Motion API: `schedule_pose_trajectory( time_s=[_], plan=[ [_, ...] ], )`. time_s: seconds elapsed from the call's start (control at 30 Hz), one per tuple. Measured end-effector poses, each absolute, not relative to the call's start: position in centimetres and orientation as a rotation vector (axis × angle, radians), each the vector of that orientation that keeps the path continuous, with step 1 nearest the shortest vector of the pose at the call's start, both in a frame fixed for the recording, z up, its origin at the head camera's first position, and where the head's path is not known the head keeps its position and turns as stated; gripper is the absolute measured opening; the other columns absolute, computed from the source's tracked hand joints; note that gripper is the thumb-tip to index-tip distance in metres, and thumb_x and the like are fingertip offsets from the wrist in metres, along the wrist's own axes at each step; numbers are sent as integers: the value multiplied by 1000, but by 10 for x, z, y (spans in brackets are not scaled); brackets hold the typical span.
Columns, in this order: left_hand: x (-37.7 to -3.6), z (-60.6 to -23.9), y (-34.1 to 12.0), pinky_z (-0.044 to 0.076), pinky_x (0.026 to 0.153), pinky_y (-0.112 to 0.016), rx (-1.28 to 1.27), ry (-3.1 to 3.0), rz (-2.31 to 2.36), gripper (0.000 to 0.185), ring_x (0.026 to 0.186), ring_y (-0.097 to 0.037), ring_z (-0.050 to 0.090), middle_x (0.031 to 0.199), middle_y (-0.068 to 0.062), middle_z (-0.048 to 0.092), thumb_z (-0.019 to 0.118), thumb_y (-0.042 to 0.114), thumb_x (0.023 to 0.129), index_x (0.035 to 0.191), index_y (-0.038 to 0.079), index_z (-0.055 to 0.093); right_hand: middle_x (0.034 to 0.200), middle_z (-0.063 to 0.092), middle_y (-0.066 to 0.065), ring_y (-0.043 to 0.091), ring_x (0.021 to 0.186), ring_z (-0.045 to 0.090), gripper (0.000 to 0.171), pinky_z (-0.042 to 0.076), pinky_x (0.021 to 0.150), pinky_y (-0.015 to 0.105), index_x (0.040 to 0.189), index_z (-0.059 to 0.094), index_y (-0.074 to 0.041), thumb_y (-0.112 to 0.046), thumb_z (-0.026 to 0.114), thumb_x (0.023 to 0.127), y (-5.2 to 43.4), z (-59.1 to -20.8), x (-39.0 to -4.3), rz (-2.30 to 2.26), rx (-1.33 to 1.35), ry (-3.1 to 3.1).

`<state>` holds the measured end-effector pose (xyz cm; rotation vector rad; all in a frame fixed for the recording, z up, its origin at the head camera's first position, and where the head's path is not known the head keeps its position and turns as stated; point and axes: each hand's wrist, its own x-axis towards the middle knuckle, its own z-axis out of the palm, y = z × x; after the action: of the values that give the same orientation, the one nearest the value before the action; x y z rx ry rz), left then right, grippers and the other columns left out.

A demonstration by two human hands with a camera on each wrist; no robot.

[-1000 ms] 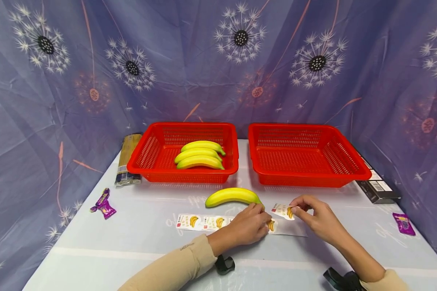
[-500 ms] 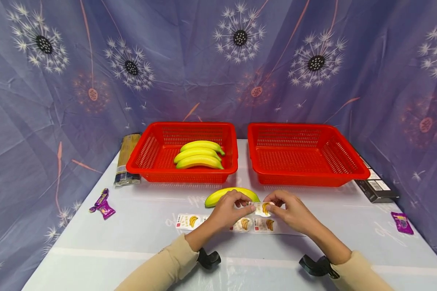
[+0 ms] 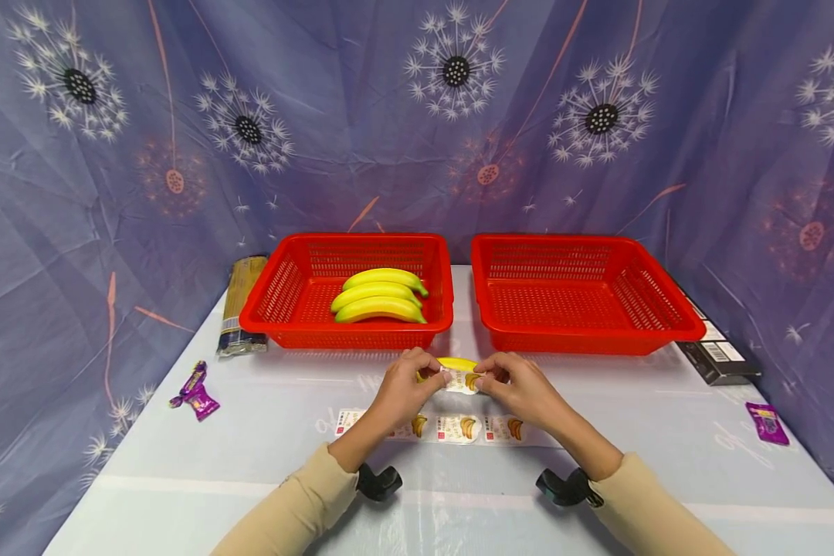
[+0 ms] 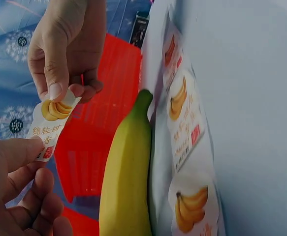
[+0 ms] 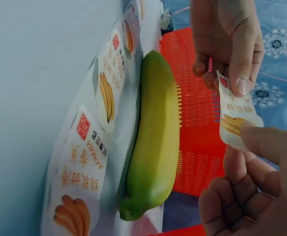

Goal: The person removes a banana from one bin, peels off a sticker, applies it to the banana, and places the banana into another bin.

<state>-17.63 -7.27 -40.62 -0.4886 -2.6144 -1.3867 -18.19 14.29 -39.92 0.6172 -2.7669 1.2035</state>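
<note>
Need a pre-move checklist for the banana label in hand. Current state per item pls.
1. Grip on label: ok; left hand and right hand pinch opposite ends.
2. Print side: ok; faces the person in the head view.
3. Label off the loose banana: ok; apart in both wrist views.
4. Loose banana steadied: not ok; lies on the table, neither hand on it.
5. Adhesive on the back: cannot tell; that face is hidden.

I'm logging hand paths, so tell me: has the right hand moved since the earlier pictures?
Yes, leftward: in the head view, the right hand has gone from in front of the middle of the right basket to in front of its left end.
</note>
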Motion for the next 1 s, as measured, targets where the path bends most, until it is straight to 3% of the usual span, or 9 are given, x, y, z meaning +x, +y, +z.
schedule_pose_trajectory(
  time_s=[0.07,0.17,0.37,0.6,1.0],
  plan=[
    [-179,-407,-75,39,70,-23,-466,-2609,-1373,11,78,-16,50,75,2,55,71,21,83,79,11,67,73,58,-7,8,70,49,6,41,64,22,81,68,-20,-23,72,82,140,-399,-186,1164,593,-2789],
    [-184,-409,-78,37,71,-24,-436,-2606,-1345,11,77,-13,47,75,2,55,71,21,82,78,11,68,69,54,-6,10,68,46,13,37,62,24,72,64,-22,-27,72,81,135,-400,-193,1127,560,-2820],
    [-196,-416,-80,35,70,-26,-402,-2635,-1200,13,74,-12,46,74,0,57,71,23,81,76,11,69,66,51,-3,11,66,44,18,35,60,24,71,61,-16,-27,73,81,128,-407,-208,1097,544,-2832],
    [-206,-420,-77,40,73,-32,-423,-2688,-884,14,78,-20,55,77,-1,62,69,26,81,76,13,70,59,45,-5,12,62,41,27,31,58,25,67,55,-15,-30,73,80,123,-416,-219,920,511,-2857],
    [-213,-427,-71,39,63,-29,-455,-2650,-570,14,69,-22,57,69,0,60,68,24,80,70,15,64,61,50,-4,12,60,43,30,33,58,26,63,55,-14,-31,73,79,116,-420,-225,755,533,-2879]
  ],
)
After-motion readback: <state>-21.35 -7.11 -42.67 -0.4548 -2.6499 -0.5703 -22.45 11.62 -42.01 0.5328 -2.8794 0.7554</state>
